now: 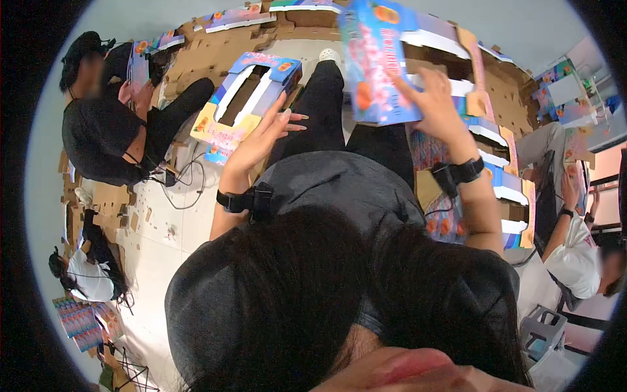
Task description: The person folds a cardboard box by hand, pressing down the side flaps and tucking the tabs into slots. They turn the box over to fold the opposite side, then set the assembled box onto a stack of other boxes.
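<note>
Stretching along the left side, a pale tiled floor (150,248) shows scraps of cardboard. Flattened brown cardboard (189,62) curves across the far side. A seated co-worker in black (98,140) holds a printed piece to the left; a co-worker in a white top (578,261) sits at the far right, and another person in white (95,281) is farther off at the lower left. Beside the right arm runs a row of printed cartons (503,176) with white flaps and brown insides.

Of the two nearest cartons, the blue printed carton (375,72), with pink blossom and orange fruit, is raised in front of the right thigh; the windowed carton (258,104), blue and yellow, lies beyond the left wrist, near the left knee. The right hand (439,108) grasps the blue one by its right edge, thumb across the printed face. The left hand (261,137) is loose, fingers extended over the windowed one's near edge; whether they touch, I cannot tell. Black straps circle both wrists. A dark cable (196,189) loops on the floor.
</note>
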Action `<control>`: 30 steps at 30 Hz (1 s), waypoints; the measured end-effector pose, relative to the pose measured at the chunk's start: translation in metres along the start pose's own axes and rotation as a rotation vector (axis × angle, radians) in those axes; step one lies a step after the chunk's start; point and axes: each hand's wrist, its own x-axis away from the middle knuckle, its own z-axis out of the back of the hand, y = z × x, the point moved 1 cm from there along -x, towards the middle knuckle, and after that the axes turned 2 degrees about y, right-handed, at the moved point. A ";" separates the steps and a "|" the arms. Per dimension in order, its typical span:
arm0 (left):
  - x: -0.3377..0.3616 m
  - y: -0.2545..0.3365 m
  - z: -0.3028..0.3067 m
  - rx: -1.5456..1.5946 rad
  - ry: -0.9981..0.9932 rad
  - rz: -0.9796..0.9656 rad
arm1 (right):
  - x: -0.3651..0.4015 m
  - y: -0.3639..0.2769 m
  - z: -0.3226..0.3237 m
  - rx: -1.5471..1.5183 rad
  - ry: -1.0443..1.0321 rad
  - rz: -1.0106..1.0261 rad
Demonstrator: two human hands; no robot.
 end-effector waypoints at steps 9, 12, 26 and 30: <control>-0.002 -0.001 0.000 0.017 0.002 0.036 | 0.091 0.147 0.010 0.353 -0.300 -0.403; -0.003 -0.003 -0.001 0.015 -0.008 0.039 | 0.120 0.179 0.005 0.360 -0.381 -0.554; -0.009 -0.009 -0.004 0.071 -0.074 0.003 | 0.171 0.222 -0.107 -0.466 -0.605 -1.141; -0.010 -0.011 -0.009 0.031 -0.137 0.007 | 0.152 0.184 -0.105 0.098 -0.565 -1.060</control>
